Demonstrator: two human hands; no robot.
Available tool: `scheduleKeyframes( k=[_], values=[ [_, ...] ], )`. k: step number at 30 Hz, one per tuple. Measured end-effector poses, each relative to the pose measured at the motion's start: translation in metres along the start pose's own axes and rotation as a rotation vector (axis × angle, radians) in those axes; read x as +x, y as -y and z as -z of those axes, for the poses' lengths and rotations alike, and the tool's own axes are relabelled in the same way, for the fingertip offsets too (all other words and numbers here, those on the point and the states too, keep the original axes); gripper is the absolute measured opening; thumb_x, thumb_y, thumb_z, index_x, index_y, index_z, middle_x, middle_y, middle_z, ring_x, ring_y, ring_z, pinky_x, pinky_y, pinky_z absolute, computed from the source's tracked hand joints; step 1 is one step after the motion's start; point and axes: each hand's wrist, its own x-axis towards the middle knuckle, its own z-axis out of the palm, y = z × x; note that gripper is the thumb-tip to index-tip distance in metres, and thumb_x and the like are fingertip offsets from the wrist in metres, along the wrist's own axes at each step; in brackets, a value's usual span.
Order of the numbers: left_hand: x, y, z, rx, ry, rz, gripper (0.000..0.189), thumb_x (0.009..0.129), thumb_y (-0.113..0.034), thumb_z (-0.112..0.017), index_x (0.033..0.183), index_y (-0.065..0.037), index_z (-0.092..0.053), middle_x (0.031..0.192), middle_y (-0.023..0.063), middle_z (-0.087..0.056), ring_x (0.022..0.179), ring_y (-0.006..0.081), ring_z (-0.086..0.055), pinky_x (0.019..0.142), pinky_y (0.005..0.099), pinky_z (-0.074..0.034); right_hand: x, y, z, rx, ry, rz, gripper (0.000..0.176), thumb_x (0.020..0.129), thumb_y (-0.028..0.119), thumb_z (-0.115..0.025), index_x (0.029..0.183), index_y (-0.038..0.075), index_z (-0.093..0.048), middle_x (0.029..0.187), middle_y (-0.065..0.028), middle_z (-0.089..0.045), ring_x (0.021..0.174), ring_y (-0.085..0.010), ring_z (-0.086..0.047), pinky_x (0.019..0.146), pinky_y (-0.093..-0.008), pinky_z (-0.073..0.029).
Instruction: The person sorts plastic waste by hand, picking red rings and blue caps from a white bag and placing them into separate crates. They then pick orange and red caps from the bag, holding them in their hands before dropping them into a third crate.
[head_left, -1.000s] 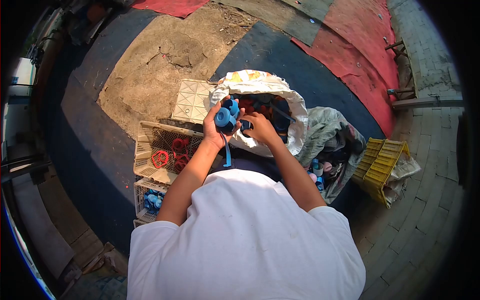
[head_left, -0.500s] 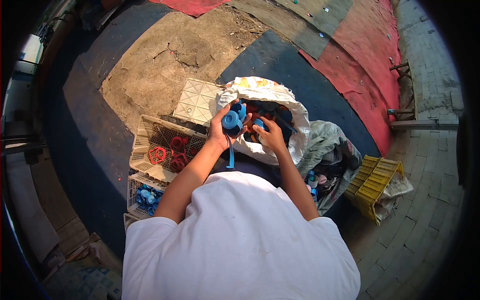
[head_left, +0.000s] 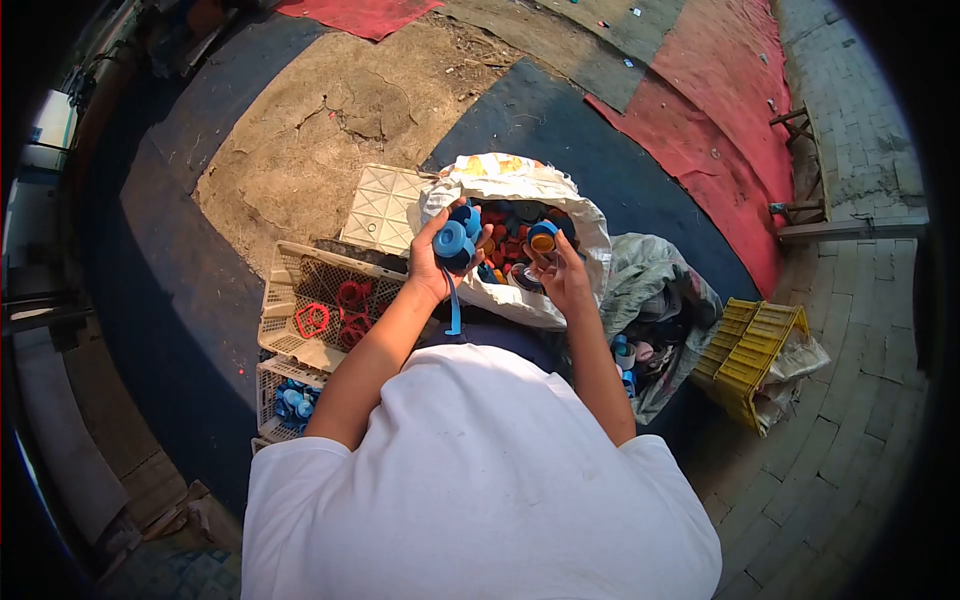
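In my left hand point(head_left: 428, 262) are several blue plastic caps point(head_left: 453, 240), clustered between the fingers and thumb. A thin blue strap point(head_left: 454, 310) hangs down from them below the palm. My right hand point(head_left: 568, 280) grips a blue cap with an orange inside point(head_left: 543, 238), its open side turned up. Both hands are over the mouth of a white woven sack point(head_left: 592, 235), whose rim is rolled outward. Inside lie many red, orange, blue and dark plastic parts point(head_left: 510, 232), partly hidden by my hands.
A cream crate point(head_left: 285, 335) with red ring-shaped parts stands at left, above another crate point(head_left: 265, 400) of blue pieces. A pale lattice panel point(head_left: 378, 205) lies behind. To the right are a grey-green sack point(head_left: 640, 265) with mixed parts and a yellow crate point(head_left: 745, 350).
My right hand has lifted a little and turned, so the cap in it now shows its orange inside. My left hand still holds the blue caps.
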Motion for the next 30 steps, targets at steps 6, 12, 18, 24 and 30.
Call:
scheduleKeyframes(
  k=[6,12,18,24,30],
  values=[
    [0.001,0.001,0.003,0.014,0.02,0.004,0.04,0.096,-0.034,-0.062,0.131,-0.017,-0.06,0.131,0.0099,-0.062,0.113,0.0343,-0.066,0.071,0.0441,-0.064,0.004,-0.009,-0.007,-1.299,-0.165,0.941,0.045,0.083,0.016,-0.082,0.126,0.016,-0.071,0.131,-0.0105,-0.063,0.112,-0.0247,-0.064,0.087,-0.0343,-0.051],
    [0.0,0.001,-0.001,0.01,0.025,-0.001,0.039,0.096,-0.035,-0.062,0.131,-0.015,-0.061,0.13,0.0108,-0.063,0.114,0.0349,-0.065,0.075,0.0452,-0.064,-0.005,-0.006,-0.017,-1.363,-0.152,1.181,0.048,0.079,0.011,-0.084,0.126,0.013,-0.072,0.134,-0.0132,-0.061,0.114,-0.0286,-0.063,0.091,-0.0387,-0.052],
    [-0.001,0.005,-0.006,-0.066,-0.035,-0.043,0.042,0.097,-0.036,-0.06,0.132,-0.013,-0.06,0.135,0.0142,-0.06,0.12,0.0379,-0.061,0.093,0.0491,-0.058,-0.026,-0.009,-0.075,-0.986,-0.114,1.086,0.057,0.083,0.015,-0.084,0.135,0.007,-0.064,0.124,-0.0097,-0.057,0.11,-0.0208,-0.06,0.09,-0.0321,-0.051],
    [-0.001,0.011,-0.016,-0.066,-0.011,-0.045,0.042,0.098,-0.041,-0.057,0.128,-0.012,-0.062,0.127,0.012,-0.064,0.119,0.0303,-0.061,0.105,0.0488,-0.049,-0.013,-0.044,-0.115,-0.946,0.011,1.021,0.06,0.088,0.027,-0.076,0.142,0.009,-0.057,0.131,-0.0142,-0.053,0.121,-0.0282,-0.05,0.103,-0.0383,-0.041],
    [-0.008,0.013,-0.029,0.05,0.024,-0.085,0.054,0.094,-0.052,-0.058,0.133,-0.014,-0.062,0.126,0.0074,-0.065,0.117,0.0234,-0.062,0.103,0.0411,-0.048,-0.005,-0.06,-0.116,-0.733,0.087,0.847,0.065,0.099,0.043,-0.053,0.147,0.0,-0.045,0.145,-0.0183,-0.047,0.134,-0.0326,-0.044,0.115,-0.0406,-0.03]
  ],
)
